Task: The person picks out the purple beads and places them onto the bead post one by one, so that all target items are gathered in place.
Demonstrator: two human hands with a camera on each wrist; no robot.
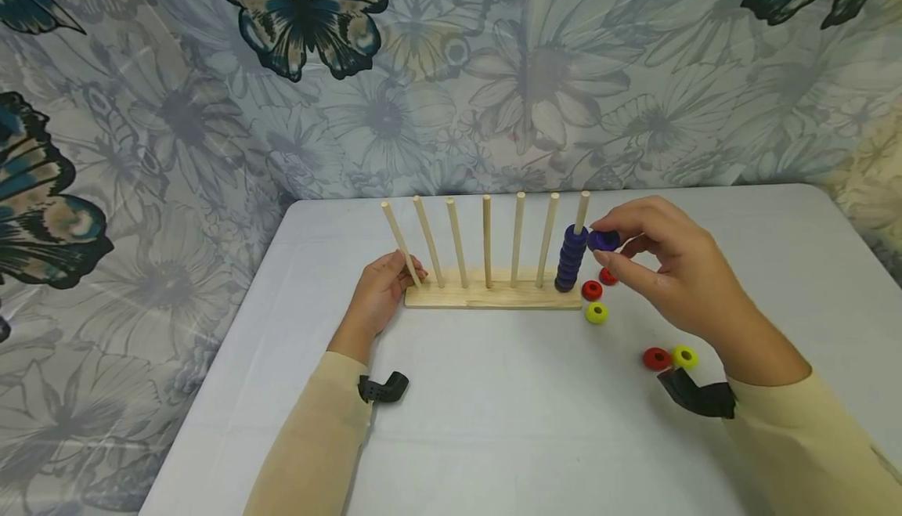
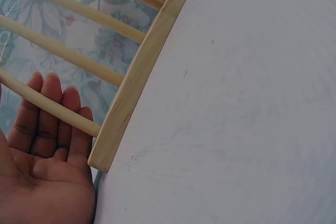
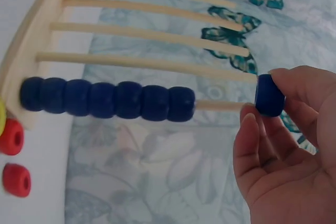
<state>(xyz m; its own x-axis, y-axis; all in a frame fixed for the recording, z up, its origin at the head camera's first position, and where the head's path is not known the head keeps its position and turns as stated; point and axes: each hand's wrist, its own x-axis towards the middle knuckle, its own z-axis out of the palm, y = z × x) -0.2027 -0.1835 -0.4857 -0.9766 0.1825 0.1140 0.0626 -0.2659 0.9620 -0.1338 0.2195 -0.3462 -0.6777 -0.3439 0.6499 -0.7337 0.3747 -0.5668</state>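
Note:
My right hand (image 1: 676, 265) pinches a purple bead (image 1: 604, 241), dark blue in the right wrist view, between thumb and fingers. In that view the held bead (image 3: 270, 95) is at the tip of the rightmost peg (image 3: 223, 105). Several purple beads (image 1: 571, 258) are stacked on that peg from the base up. The wooden peg rack (image 1: 486, 297) has a row of upright pegs, the others bare. At its left end my left hand (image 1: 380, 289) holds the end peg (image 1: 398, 238), its fingers (image 2: 50, 114) loosely curved behind it and the thumb mostly out of the left wrist view.
By the rack's right end lie a red bead (image 1: 592, 290), another red bead (image 1: 607, 276) and a yellow bead (image 1: 596, 313). Nearer the right wrist are a red bead (image 1: 657, 359) and a yellow bead (image 1: 684, 356). A patterned cloth (image 1: 423, 109) hangs behind the white table (image 1: 507, 438).

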